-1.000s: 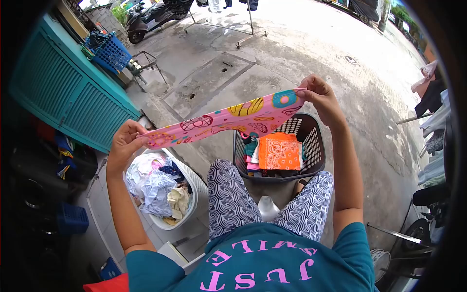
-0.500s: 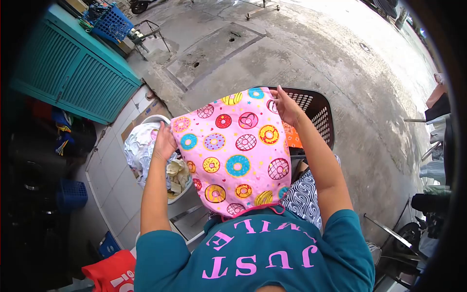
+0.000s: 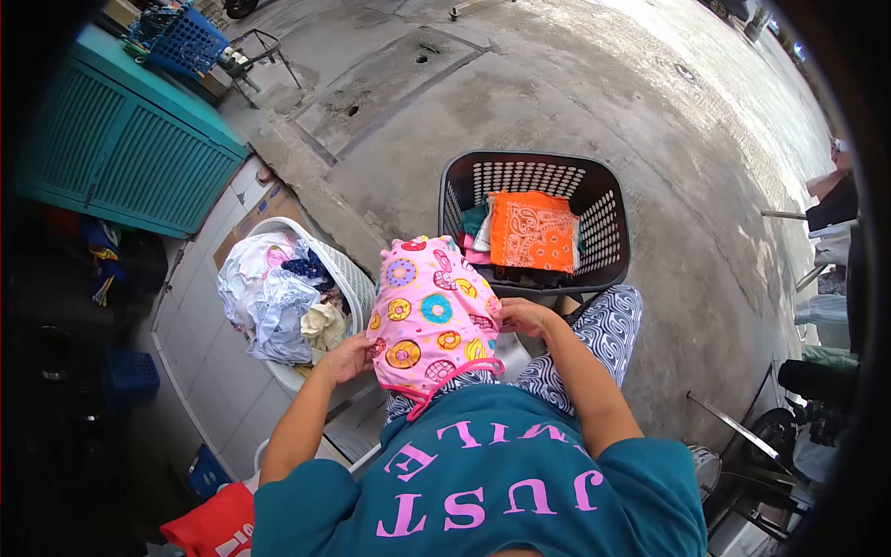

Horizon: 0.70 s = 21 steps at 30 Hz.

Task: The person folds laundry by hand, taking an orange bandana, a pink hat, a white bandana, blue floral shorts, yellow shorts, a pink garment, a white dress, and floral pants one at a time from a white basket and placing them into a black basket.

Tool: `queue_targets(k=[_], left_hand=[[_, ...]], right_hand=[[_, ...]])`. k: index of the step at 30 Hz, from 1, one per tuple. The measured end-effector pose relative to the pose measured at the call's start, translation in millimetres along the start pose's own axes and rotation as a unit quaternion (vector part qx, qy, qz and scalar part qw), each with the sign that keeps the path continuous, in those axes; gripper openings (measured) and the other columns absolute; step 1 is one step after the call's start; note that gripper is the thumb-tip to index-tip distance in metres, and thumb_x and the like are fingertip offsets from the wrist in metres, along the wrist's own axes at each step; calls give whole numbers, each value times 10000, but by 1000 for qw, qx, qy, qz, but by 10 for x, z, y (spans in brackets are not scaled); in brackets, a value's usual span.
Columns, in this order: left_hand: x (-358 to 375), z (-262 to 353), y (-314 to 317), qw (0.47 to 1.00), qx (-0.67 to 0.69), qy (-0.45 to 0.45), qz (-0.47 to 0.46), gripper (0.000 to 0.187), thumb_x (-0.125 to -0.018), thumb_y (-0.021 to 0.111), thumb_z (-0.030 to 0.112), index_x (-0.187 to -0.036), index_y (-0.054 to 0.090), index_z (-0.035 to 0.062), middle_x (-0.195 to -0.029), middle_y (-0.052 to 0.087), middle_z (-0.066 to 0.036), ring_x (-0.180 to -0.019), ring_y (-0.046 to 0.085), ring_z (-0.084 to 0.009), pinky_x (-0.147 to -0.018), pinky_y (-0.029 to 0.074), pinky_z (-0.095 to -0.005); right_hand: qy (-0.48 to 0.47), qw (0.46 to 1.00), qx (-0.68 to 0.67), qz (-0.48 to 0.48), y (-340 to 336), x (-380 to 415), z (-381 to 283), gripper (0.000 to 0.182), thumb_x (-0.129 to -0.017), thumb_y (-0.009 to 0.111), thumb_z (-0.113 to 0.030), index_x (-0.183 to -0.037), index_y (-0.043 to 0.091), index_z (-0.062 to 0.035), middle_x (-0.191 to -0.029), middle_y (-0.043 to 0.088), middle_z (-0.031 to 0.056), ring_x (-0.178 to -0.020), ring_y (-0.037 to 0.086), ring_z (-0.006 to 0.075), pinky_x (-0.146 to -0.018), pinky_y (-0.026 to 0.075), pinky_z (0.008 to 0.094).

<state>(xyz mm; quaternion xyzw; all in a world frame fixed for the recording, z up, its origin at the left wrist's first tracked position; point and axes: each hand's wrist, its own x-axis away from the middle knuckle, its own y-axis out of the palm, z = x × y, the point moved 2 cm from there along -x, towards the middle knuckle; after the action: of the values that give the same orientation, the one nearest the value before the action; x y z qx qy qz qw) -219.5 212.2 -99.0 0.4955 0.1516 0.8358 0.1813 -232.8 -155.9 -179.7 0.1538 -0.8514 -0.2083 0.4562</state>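
A pink donut-print garment (image 3: 422, 311) with thin darker-pink straps lies over my lap, its sides drawn in and its far end bunched. On its left edge my left hand (image 3: 349, 358) is closed, gripping the fabric low down. My right hand (image 3: 525, 317) pinches the opposite edge, a little farther from my body. To the left, a white laundry basket (image 3: 345, 265) holds crumpled white, cream and dark blue clothes (image 3: 278, 297). Beyond my knees stands a dark plastic basket (image 3: 608, 227) with folded cloths in it, an orange paisley bandana (image 3: 532, 232) on top.
A teal louvred cabinet (image 3: 153, 139) stands at the far left, with a blue basket (image 3: 190, 42) on it. Red cloth (image 3: 213, 524) lies at lower left. Clothes hang along the right side (image 3: 831, 320). Concrete ground (image 3: 687, 186) stretches ahead.
Both hands have come down toward my lap and closer together, with the garment lowered and narrowed between them. The dark basket and its folded cloths now show fully.
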Motion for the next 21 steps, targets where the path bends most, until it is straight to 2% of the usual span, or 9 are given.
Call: queue_targets(k=[1, 2, 5, 6, 7, 9, 11, 15, 21], left_hand=[[85, 88, 35, 998, -47, 25, 18, 387, -819, 561, 224, -1166, 449, 94, -1068, 580, -32, -919, 573, -148, -811, 445, -340], [130, 209, 1, 994, -66, 67, 55, 358, -819, 563, 202, -1144, 451, 104, -1032, 588, -31, -896, 575, -143, -798, 447, -333], [279, 704, 203, 957, -136, 213, 142, 277, -829, 565, 176, -1071, 450, 108, -920, 594, -29, -829, 569, -114, -756, 445, -293], [341, 898, 343, 938, -161, 262, 162, 271, -834, 562, 172, -1068, 446, 102, -904, 589, -24, -817, 565, -104, -747, 443, -278], [355, 1074, 428, 920, -172, 317, 152, 247, -853, 532, 147, -1079, 456, 82, -914, 591, -28, -811, 560, -92, -737, 438, -250], [326, 1411, 595, 898, -200, 368, 135, 217, -873, 491, 117, -1083, 497, 61, -938, 593, -32, -807, 559, -87, -726, 433, -227], [288, 1680, 802, 881, -239, 388, 129, 217, -881, 462, 96, -1077, 538, 41, -971, 594, -39, -826, 555, -86, -739, 428, -222], [136, 2001, 1182, 860, -268, 424, 90, 325, -856, 426, 38, -1170, 512, 32, -1037, 584, -48, -888, 547, -86, -796, 417, -217], [-197, 2182, 1535, 876, -257, 401, 71, 472, -727, 373, 0, -1170, 533, 38, -1057, 583, -57, -865, 555, -86, -756, 437, -224]], right_hand=[[-38, 998, 39, -25, -2, 54, -86, 207, -786, 609, -158, -984, 567, -112, -854, 589, -8, -796, 551, 107, -696, 427, 254], [-74, 996, 31, 39, -72, 132, -194, 214, -784, 591, -100, -994, 552, -88, -829, 573, -6, -762, 535, 90, -690, 421, 231], [-215, 969, 27, 122, -42, 578, -775, 477, -769, 547, -3, -1224, 430, -84, -842, 563, 4, -734, 517, 79, -698, 419, 204], [-231, 964, 52, 121, 20, 762, -998, 559, -771, 533, 32, -1291, 361, -82, -922, 566, 37, -815, 538, 100, -730, 435, 213], [-306, 942, 80, 112, 15, 846, -1156, 485, -776, 518, 23, -1245, 438, -70, -913, 577, 43, -830, 553, 117, -772, 436, 232], [-336, 924, 142, 112, 38, 1102, -1468, 378, -767, 496, 24, -1137, 543, -40, -963, 598, 53, -876, 560, 135, -831, 421, 249], [-381, 911, 130, 95, 38, 1304, -1662, 315, -749, 479, 32, -1034, 605, -11, -1022, 604, 54, -937, 548, 136, -873, 397, 257], [-407, 893, 37, 188, -6, 1678, -1826, 220, -767, 536, -27, -963, 632, 0, -970, 628, 64, -915, 554, 125, -843, 413, 256], [-429, 883, -56, 182, -160, 1813, -1739, 366, -747, 522, -25, -1104, 590, -65, -1009, 592, 32, -801, 540, 73, -680, 420, 178]])
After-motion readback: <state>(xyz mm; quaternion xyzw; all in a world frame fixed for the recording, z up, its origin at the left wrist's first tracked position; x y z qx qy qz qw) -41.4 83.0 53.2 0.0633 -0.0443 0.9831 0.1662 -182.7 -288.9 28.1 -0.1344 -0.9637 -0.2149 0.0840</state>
